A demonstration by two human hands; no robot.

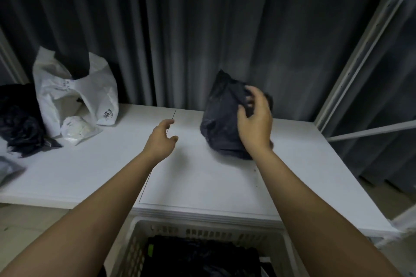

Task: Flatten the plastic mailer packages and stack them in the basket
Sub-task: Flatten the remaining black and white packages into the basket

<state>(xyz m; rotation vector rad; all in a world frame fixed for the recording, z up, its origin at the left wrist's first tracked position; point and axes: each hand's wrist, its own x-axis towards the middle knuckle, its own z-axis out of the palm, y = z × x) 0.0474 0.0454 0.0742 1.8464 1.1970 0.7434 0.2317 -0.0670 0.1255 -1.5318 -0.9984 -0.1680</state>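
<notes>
**Right hand on a dark mailer**

On the white table (202,175), the right hand (255,123) grips a puffy black plastic mailer package (219,119). The left hand (161,139) hovers loosely curled, holding nothing. A white slatted plastic basket (202,230) below holds dark packages (202,256).

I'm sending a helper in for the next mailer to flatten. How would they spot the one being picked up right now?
On the white table, look right of the middle, near the grey curtain. The puffy dark mailer sits there alone, the right hand gripping its top; the other bags lie at the table's far left.
</notes>
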